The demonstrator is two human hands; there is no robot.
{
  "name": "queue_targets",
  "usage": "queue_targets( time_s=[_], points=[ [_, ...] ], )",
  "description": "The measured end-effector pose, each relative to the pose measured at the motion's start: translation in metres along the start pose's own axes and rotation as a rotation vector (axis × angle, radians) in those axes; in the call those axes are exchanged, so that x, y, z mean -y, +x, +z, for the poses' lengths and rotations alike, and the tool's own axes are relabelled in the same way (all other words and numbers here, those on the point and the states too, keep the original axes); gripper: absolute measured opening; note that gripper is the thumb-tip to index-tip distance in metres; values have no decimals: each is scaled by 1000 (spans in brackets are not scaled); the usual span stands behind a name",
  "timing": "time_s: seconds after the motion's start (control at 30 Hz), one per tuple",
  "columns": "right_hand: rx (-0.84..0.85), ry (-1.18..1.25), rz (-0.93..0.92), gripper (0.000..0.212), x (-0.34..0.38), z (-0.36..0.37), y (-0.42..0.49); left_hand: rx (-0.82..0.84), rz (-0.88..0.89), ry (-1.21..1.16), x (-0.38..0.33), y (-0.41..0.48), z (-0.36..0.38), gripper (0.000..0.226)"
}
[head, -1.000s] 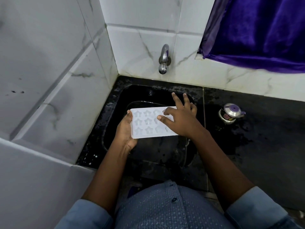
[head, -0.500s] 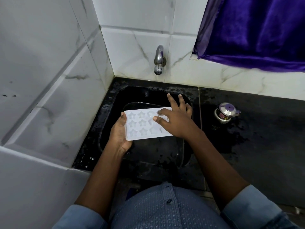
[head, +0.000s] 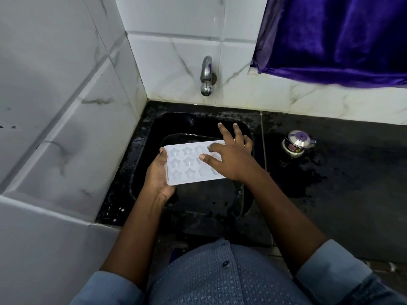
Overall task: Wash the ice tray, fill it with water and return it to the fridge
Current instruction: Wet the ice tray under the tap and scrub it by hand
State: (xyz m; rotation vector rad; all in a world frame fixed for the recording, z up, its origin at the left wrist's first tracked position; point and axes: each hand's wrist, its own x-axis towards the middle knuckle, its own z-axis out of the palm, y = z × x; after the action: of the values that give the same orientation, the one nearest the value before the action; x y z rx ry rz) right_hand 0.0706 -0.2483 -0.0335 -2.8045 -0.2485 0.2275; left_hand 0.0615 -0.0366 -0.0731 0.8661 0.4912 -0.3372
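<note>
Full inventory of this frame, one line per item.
black sink basin: 1, black, in the corner
chrome wall tap: 1, silver, back wall above sink
white plastic star-mould ice tray: 1, white, over the sink
steel pot with purple lid: 1, silver-purple, counter right of sink
dark stone counter: 1, black, around sink
purple cloth: 1, purple, top right
marbled wall tiles: several, white, both walls
left hand: 1, holds tray's left end
right hand: 1, fingers spread on tray's right half

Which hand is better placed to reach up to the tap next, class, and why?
Probably the right hand: it rests open on the ice tray, nearer the tap, while the left hand grips the tray's end.
</note>
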Motion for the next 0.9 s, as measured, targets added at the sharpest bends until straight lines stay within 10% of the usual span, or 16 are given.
queue_targets(
  time_s=[0.9],
  points=[
    [-15,-21,17,67,3,10,3,18,26,4,-5,4,-6,64]
  ],
)
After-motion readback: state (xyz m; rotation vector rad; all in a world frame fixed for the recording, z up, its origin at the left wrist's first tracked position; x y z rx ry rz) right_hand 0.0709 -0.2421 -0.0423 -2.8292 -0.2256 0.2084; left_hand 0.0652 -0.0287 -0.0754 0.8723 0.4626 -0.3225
